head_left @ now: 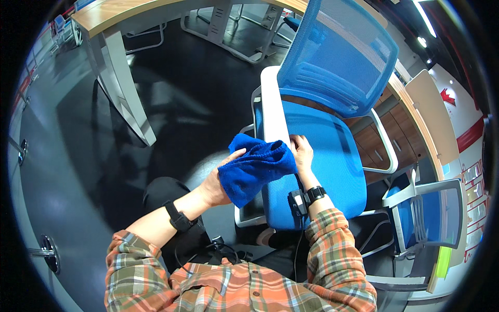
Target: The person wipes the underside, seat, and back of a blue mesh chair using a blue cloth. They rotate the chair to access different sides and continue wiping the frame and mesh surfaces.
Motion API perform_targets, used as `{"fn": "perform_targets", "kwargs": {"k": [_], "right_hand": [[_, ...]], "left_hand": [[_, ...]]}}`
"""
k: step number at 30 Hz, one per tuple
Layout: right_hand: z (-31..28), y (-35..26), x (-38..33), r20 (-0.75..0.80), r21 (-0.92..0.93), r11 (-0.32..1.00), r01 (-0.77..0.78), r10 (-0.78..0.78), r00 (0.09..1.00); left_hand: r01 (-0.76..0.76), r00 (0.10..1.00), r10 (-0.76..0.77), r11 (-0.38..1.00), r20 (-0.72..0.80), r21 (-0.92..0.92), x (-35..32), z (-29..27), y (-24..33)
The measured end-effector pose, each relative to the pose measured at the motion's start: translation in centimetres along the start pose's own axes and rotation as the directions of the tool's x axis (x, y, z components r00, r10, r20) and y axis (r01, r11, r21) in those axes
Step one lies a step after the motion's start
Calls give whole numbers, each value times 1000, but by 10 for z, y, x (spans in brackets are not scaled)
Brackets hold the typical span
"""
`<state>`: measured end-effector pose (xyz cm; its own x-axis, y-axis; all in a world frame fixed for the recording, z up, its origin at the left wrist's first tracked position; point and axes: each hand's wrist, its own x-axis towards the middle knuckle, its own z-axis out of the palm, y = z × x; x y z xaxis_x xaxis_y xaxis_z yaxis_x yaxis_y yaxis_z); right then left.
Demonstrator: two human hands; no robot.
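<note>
Dark floor; left hand grips blue cloth (against chair)

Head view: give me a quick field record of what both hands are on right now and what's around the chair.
left hand: grips a bunched blue cloth, pressed against the white armrest
right hand: bare, fingers resting on the armrest beside the cloth
chair: blue mesh seat and backrest, white frame
wrists: black band on each
sleeves: orange plaid, pushed up
floor: dark, glossy
nearby: wooden-topped desk behind, wooden drawers at right, second blue chair at lower right
</note>
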<state>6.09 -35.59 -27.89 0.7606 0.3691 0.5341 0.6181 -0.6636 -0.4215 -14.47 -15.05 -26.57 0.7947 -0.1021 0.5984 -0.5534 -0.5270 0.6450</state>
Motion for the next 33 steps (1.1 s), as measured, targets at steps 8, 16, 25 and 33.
{"fn": "perform_targets", "kwargs": {"k": [8,16,25,33], "right_hand": [[-4,-1,-8,33,-30,1000,2,-1,999],[-5,-2,-9,39,17,1000,0,0,999],[-5,1,-9,34,-7,1000,7,-7,999],[-6,5,-10,60,-94,995,10,-5,998]], "left_hand": [[-58,998,60,996,-28,60,-22,-12,-7],[343,491,-845,-35,211,-939,-26,-24,-42],[577,725,-669,458,165,-676,22,35,-21],[604,664,-727,383,175,-699,17,53,-44]]}}
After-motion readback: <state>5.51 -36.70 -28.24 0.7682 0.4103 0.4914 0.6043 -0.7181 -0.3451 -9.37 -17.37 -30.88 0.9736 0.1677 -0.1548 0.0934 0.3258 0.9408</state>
